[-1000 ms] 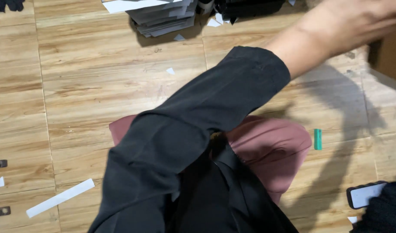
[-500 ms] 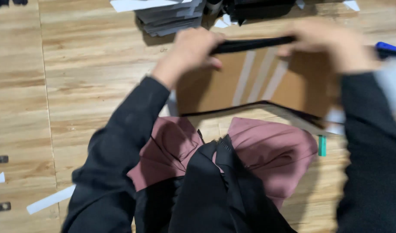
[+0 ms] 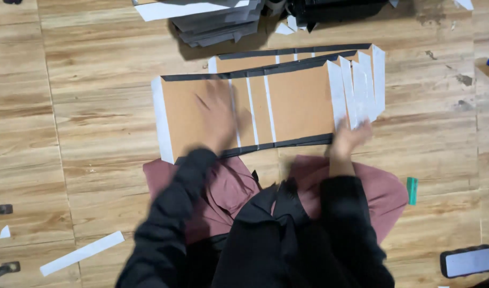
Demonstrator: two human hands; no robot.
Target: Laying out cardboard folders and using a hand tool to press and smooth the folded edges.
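Neither grip is clamped on anything: the left hand [image 3: 217,114] lies flat, fingers spread, on the brown cardboard sheets [image 3: 287,104], and the right hand [image 3: 351,136] presses with open fingers at their lower right corner, where the white edge strips [image 3: 362,88] fan out. The sheets lie on the wooden floor [image 3: 84,106] just in front of the person's knees, stacked and slightly offset, with black tape along the top and bottom edges and white tape on the left end.

The sheets look thin, light and fairly stiff, likely to slide over one another; a flat palm or a pinch at the taped edges would seem the surest hold, since the bare middle could crease.

Both hands are motion-blurred, so finger positions are hard to read. How many sheets are in the stack cannot be told. A dark grey pile [image 3: 218,18] at the top is cut off by the frame, as are a phone [image 3: 468,261] lower right and a blue object at the right edge. A green marker [image 3: 412,190] lies beside the knee, and a white paper strip [image 3: 82,253] lies lower left.
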